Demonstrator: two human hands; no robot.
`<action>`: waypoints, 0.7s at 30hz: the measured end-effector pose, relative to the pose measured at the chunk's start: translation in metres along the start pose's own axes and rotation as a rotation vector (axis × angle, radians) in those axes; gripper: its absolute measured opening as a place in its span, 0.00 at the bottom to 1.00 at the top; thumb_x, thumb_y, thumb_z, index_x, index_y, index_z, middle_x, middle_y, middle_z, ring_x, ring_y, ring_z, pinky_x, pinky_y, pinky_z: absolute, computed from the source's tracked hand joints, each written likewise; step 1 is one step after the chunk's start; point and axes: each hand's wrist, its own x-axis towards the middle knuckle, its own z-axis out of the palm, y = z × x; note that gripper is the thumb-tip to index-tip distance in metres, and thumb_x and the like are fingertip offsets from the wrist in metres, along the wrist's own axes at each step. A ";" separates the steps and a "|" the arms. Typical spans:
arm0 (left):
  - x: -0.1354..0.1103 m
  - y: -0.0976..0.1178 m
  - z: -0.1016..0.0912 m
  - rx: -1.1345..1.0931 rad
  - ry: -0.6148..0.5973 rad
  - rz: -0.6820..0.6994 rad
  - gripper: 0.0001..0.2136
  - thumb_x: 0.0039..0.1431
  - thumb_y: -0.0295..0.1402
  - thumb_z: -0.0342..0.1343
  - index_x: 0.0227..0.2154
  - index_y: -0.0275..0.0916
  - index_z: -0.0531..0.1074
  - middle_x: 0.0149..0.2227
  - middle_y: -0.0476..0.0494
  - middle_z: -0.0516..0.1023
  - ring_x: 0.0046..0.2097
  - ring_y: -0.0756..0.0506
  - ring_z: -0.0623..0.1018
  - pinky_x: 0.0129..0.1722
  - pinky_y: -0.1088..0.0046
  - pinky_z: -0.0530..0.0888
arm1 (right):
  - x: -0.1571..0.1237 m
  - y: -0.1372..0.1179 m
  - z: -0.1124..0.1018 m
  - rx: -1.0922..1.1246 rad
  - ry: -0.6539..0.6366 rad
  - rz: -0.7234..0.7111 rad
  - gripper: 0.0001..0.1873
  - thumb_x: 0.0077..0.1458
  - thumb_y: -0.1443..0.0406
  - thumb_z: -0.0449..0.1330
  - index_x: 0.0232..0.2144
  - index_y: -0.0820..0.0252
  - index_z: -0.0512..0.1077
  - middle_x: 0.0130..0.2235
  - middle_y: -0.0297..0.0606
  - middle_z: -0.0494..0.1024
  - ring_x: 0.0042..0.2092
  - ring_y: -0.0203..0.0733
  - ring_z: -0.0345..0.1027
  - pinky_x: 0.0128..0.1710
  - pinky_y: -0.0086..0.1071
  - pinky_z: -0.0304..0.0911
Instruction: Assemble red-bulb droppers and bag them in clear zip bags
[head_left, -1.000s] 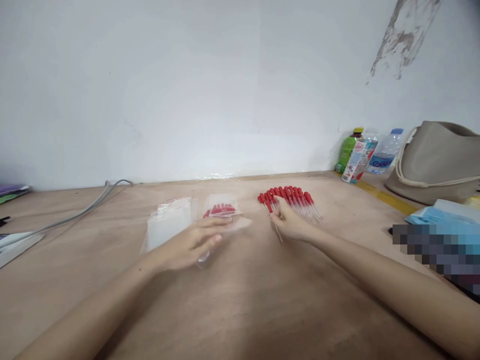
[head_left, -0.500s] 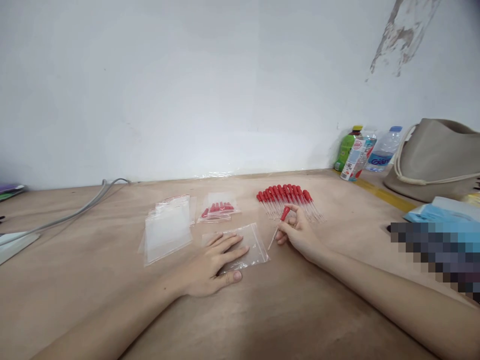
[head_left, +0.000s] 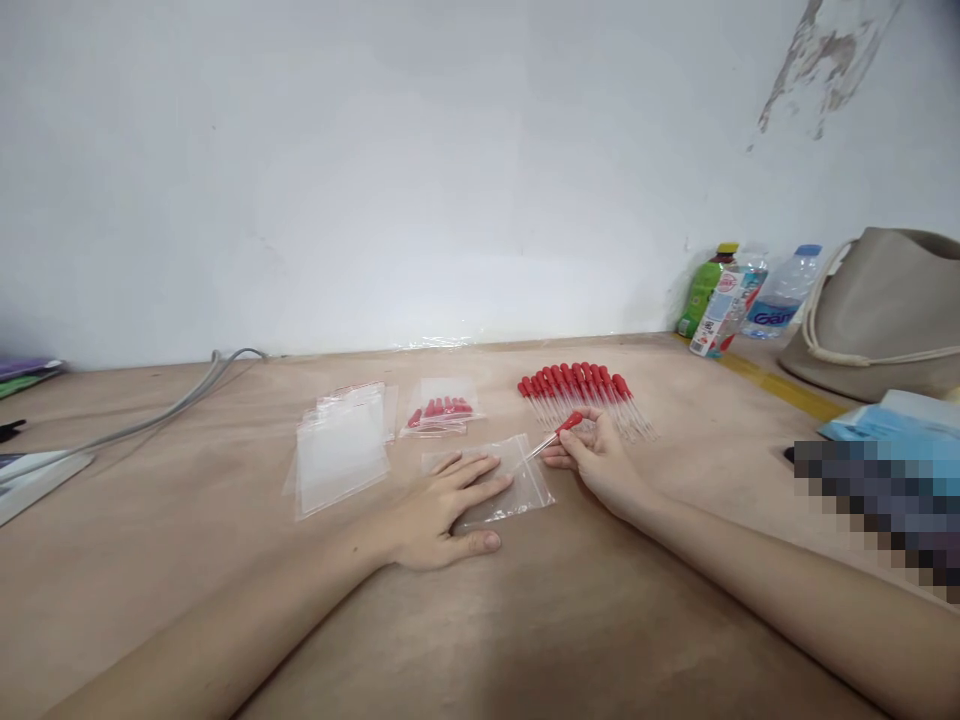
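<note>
My left hand [head_left: 457, 505] lies flat with its fingers spread on a clear zip bag [head_left: 531, 490], pressing it to the table. Between the fingers of my right hand [head_left: 596, 460] is a dropper [head_left: 568, 424] with a red rubber bulb and a thin clear tube. The tube points left, and its tip is at the open end of the bag; whether it is inside I cannot tell. Behind my right hand several red-bulbed droppers [head_left: 577, 378] lie side by side in a row. Filled zip bags [head_left: 444, 408] with red bulbs showing lie beyond my left hand.
A stack of flat zip bags [head_left: 341, 450] lies to the left. A grey cable [head_left: 180, 402] runs over the table's left side. Bottles [head_left: 724, 300], a grey bag [head_left: 885, 310] and a blue packet [head_left: 885, 425] stand or lie at the right.
My right hand has tilted the dropper from steep to nearly level and brought its tip left to the zip bag's open end. My left hand stays on the bag; the view has shifted slightly.
</note>
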 end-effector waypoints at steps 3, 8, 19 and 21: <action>0.002 0.001 0.000 -0.011 0.010 0.001 0.31 0.56 0.49 0.45 0.60 0.47 0.44 0.63 0.44 0.45 0.62 0.38 0.48 0.59 0.53 0.46 | 0.000 -0.004 -0.001 0.004 -0.040 0.086 0.22 0.42 0.58 0.61 0.34 0.55 0.52 0.27 0.28 0.70 0.26 0.34 0.70 0.32 0.33 0.68; -0.001 0.000 0.001 -0.011 0.031 0.001 0.33 0.57 0.49 0.44 0.61 0.44 0.39 0.63 0.43 0.45 0.62 0.39 0.48 0.60 0.56 0.47 | -0.002 -0.013 -0.011 -0.211 -0.287 0.094 0.19 0.41 0.58 0.63 0.29 0.59 0.59 0.26 0.30 0.71 0.24 0.30 0.65 0.25 0.28 0.63; -0.001 -0.002 0.003 -0.043 0.004 -0.065 0.36 0.56 0.50 0.44 0.61 0.40 0.35 0.63 0.41 0.41 0.62 0.36 0.45 0.59 0.55 0.49 | -0.002 -0.017 -0.005 -0.079 -0.686 0.155 0.19 0.40 0.60 0.64 0.27 0.59 0.57 0.29 0.31 0.73 0.30 0.32 0.69 0.33 0.31 0.64; -0.003 -0.002 -0.002 -0.104 0.023 -0.090 0.31 0.59 0.47 0.41 0.61 0.41 0.39 0.63 0.43 0.43 0.62 0.38 0.47 0.59 0.56 0.50 | 0.001 -0.019 -0.007 -0.115 -0.681 0.191 0.19 0.38 0.60 0.65 0.27 0.59 0.58 0.28 0.31 0.74 0.29 0.32 0.68 0.33 0.30 0.64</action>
